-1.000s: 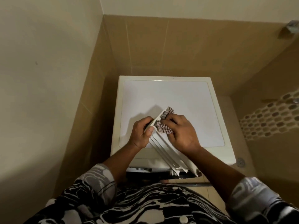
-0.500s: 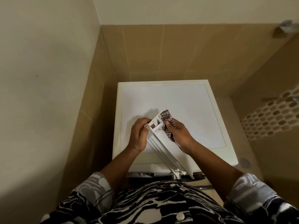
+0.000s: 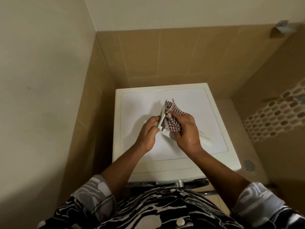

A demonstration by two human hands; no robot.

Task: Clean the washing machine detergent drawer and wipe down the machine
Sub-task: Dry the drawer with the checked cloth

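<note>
The drawer (image 3: 162, 120) has tilted up; right hand (image 3: 188, 131) pinches cloth (image 3: 172, 124).

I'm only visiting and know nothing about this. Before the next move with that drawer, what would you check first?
1. Grip: the left hand has its fingers curled round the drawer: ok.
2. Cloth: the right hand holds the checked cloth against the drawer: ok.
3. Support: the drawer is held above the washing machine top, not past its edge: ok.
4. Drawer compartments clean: cannot tell, the cloth and hands hide them.
5. Drawer slot in the machine front free: cannot tell, it is out of sight.
</note>
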